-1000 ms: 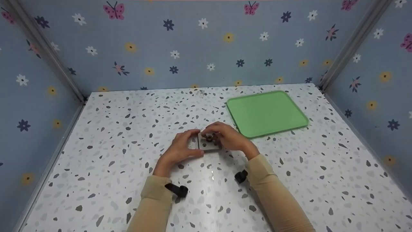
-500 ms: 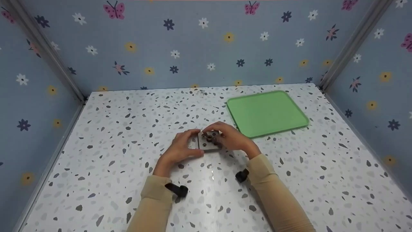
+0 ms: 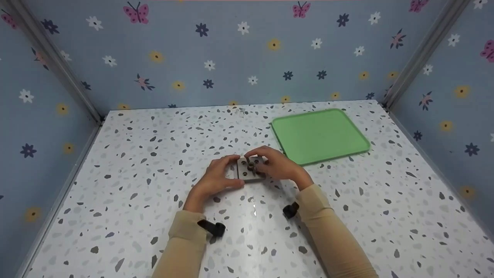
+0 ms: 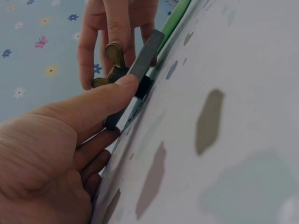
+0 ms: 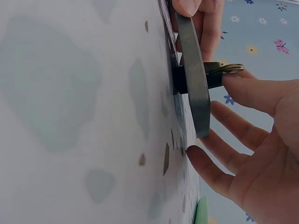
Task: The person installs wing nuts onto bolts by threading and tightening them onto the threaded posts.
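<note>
A small grey metal plate [image 3: 247, 178] with several holes lies level just over the table, on a dark piece that shows beneath it in the wrist views. At its middle stands a brass-coloured wing nut [image 4: 115, 55] on a black collar. My left hand [image 3: 216, 175] holds the plate by its left side, thumb on the near edge and fingers at the far edge. The right hand [image 3: 279, 165] is at the wing nut, its thumb against one wing and its index finger by the other. Its remaining fingers [image 5: 210, 170] spread beside the plate's edge.
A green tray [image 3: 322, 135] lies behind and right of the hands on the speckled table [image 3: 154, 173]. Flowered panels [image 3: 231, 58] close off the back and both sides. A black strap with a small camera [image 3: 218, 229] sits on each wrist.
The wing nut has turned between the right thumb and index finger, and those fingers have shifted slightly. More of the plate's holes show. The left hand and the plate stay in place.
</note>
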A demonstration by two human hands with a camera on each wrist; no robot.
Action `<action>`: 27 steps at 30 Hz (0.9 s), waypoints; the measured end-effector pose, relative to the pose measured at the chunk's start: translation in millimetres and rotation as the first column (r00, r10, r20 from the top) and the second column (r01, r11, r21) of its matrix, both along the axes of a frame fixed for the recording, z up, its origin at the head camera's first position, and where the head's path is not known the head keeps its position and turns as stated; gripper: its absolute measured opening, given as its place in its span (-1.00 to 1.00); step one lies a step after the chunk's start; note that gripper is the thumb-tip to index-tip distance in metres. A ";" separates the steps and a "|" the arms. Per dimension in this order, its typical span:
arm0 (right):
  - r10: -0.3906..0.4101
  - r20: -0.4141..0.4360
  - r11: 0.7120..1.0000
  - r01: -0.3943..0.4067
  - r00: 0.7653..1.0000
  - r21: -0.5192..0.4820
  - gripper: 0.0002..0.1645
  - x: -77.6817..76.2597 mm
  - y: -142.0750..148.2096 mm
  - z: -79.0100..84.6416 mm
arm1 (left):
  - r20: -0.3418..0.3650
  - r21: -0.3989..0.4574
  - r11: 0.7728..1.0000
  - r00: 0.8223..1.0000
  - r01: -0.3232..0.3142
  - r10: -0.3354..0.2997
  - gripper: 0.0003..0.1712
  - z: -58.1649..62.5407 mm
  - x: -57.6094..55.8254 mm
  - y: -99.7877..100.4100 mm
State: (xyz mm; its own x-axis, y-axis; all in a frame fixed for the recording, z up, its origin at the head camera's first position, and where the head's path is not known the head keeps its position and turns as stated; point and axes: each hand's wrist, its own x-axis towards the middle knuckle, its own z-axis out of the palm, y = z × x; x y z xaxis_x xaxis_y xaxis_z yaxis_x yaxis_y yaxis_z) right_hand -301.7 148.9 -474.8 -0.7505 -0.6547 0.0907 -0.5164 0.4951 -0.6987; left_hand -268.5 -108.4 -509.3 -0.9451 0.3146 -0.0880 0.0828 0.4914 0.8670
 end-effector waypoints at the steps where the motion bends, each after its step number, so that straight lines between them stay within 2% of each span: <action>1: -0.003 0.004 1.000 0.003 1.000 0.001 -0.46 0.1 0.3 0.1 | -0.001 0.001 1.000 1.000 0.002 -0.002 0.05 0.1 0.0 -0.1; 16: -0.008 0.004 1.000 0.007 1.000 0.003 -0.42 -0.6 3.3 -1.3 | 0.004 0.014 1.000 1.000 0.001 -0.001 0.05 -0.6 0.3 -0.7; 27: -0.039 0.015 0.999 0.038 0.999 0.018 -0.38 0.4 1.9 -0.5 | 0.002 0.016 1.000 1.000 0.002 -0.002 0.05 0.8 0.6 -0.2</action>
